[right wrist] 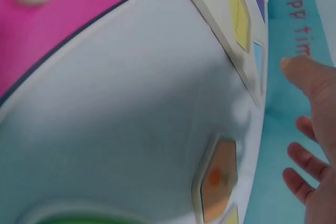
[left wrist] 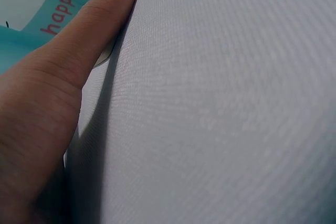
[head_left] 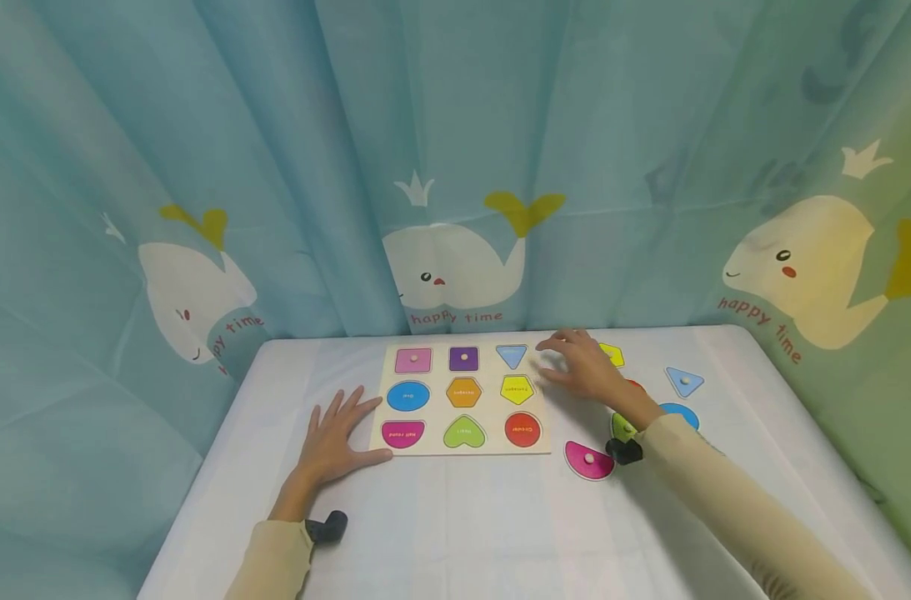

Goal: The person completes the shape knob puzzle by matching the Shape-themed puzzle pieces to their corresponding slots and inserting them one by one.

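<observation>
A wooden shape-puzzle board [head_left: 434,417] lies flat on the table. In its top row sit a pink square piece [head_left: 404,362] and a purple square piece [head_left: 455,364], both with white knobs; the other printed shapes show their labels or bare colour. My left hand [head_left: 329,446] spreads its fingers along the board's left edge, thumb at the near corner. Just off the board's top right, my right hand [head_left: 588,367] hovers with loosely bent fingers and nothing between them. Under and beside it lie a yellow pentagon piece [head_left: 613,355] and an orange hexagon piece [right wrist: 220,192].
Right of the board lie more knobbed pieces: a magenta half round [head_left: 586,467], a blue triangle [head_left: 683,391], a blue oval [head_left: 683,410] and a green heart [head_left: 619,427], some partly covered by the right arm. A whale-print curtain [head_left: 455,125] hangs behind the table.
</observation>
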{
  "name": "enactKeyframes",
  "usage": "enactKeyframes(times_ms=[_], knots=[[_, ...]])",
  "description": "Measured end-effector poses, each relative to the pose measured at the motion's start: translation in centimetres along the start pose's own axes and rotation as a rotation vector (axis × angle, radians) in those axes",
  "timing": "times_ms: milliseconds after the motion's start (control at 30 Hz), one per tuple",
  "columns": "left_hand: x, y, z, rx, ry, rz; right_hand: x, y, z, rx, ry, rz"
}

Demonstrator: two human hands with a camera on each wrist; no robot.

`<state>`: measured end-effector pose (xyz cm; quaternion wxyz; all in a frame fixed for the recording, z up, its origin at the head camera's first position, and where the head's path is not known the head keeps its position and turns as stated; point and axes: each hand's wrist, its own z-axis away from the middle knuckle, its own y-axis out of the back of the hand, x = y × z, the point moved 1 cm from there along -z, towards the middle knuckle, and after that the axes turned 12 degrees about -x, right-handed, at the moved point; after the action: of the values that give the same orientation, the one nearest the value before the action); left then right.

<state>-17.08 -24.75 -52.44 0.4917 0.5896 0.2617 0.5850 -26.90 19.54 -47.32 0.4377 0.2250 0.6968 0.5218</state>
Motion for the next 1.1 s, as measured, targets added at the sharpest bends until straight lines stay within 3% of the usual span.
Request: enactKeyframes(times_ms=[167,367,567,933,1100], knots=[[0.0,0.1,0.0,0.001,-0.002,0.009,1.6,1.4,2.3,0.010,-0.007,-0.038],[-0.2,0.1,-0.2,0.025,-0.007,-0.002,3.5,3.1,4.7,0.045,-0.071,-0.111],[-0.3,0.1,-0.3,0.007,0.005,0.005,5.8,3.8,7.6,0.091,-0.127,-0.146],[-0.1,-0.1,-0.2,0.010,0.003,-0.004,9.7,4.1,12.9,0.199,-0.355,-0.227],[-0.2,-0.2,-0.2,0.011,0.003,0.001,11.7,4.1,14.7,0.203,-0.484,-0.296]])
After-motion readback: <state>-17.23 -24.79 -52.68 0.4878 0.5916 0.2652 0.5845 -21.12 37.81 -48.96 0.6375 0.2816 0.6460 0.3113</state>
